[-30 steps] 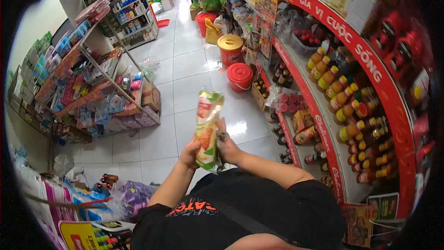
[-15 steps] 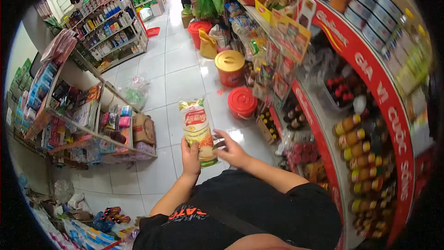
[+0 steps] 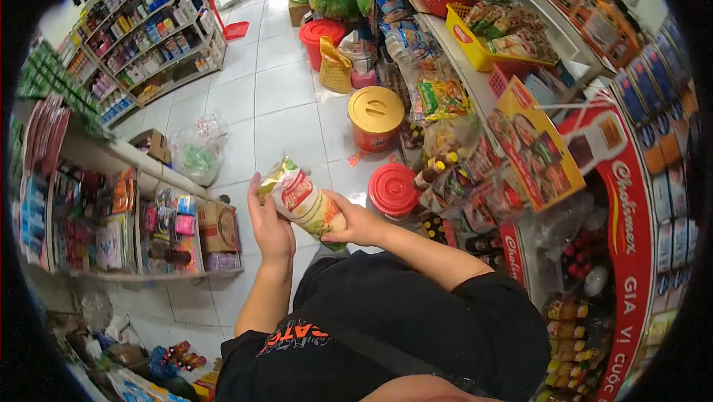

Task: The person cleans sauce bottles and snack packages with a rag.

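A pale yellow and green mayonnaise pouch (image 3: 303, 195) with a red label reading like "Aji-mayo" is held in front of my chest, tilted with its top toward the upper left. My right hand (image 3: 358, 224) grips its lower right end, the thumb across the front. On the other side, my left hand (image 3: 272, 227) is open, fingers stretched upward along the pouch's left edge. Whether that palm touches the pouch is hard to tell.
White floor tiles (image 3: 286, 123) run ahead between shelves. At right stand a red bucket with a gold lid (image 3: 376, 111), a red-lidded tub (image 3: 394, 189) and a sauce shelf with a red banner (image 3: 622, 253). A low rack (image 3: 134, 276) is at left; plastic bags (image 3: 199, 155) lie nearby.
The pouch has tipped from upright toward the left. My right hand has closed on its lower end, while my left hand has let go and opened beside it. The view has shifted right.
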Tool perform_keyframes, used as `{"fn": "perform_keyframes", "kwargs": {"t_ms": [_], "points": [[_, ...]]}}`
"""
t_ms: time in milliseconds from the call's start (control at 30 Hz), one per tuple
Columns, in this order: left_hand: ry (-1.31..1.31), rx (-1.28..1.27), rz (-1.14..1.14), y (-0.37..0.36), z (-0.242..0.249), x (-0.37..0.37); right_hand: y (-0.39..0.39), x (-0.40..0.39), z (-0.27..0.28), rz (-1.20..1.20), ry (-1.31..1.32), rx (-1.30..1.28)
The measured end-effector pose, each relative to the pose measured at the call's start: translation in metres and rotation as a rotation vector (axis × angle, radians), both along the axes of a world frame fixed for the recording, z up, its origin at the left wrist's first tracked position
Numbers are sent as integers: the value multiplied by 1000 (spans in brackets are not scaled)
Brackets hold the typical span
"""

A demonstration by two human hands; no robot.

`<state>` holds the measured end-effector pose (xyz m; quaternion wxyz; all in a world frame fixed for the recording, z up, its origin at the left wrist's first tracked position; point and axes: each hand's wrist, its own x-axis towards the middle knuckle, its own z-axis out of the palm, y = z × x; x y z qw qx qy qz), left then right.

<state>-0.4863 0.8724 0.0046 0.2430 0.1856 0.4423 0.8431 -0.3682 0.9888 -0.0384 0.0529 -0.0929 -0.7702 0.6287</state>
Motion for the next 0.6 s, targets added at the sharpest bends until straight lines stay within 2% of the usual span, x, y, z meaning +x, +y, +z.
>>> {"fn": "perform_keyframes", "kwargs": {"t_ms": [67, 100, 200, 233, 333, 400, 467, 533, 600], "points": [[17, -2, -19, 27, -16, -43, 28, -39, -48, -11, 149, -346], [21, 21, -24, 41, -20, -64, 45, -55, -60, -20, 147, -383], [36, 62, -80, 91, -20, -133, 109, -98, -81, -189, 96, -264], [12, 42, -103, 106, -18, -155, 129, -108, -81, -339, 21, -168], [18, -4, -168, 155, -9, -211, 181, -132, -76, -749, 92, -472], [81, -67, -253, 179, -10, -242, 213, -140, -78, -972, 359, -612], [69, -99, -279, 203, -8, -263, 242, -131, -83, -1198, 485, -706], [60, -94, -333, 226, -6, -278, 257, -116, -49, -1375, 577, -760], [72, -91, -333, 252, -15, -296, 293, -100, -48, -1567, 677, -636]]}}
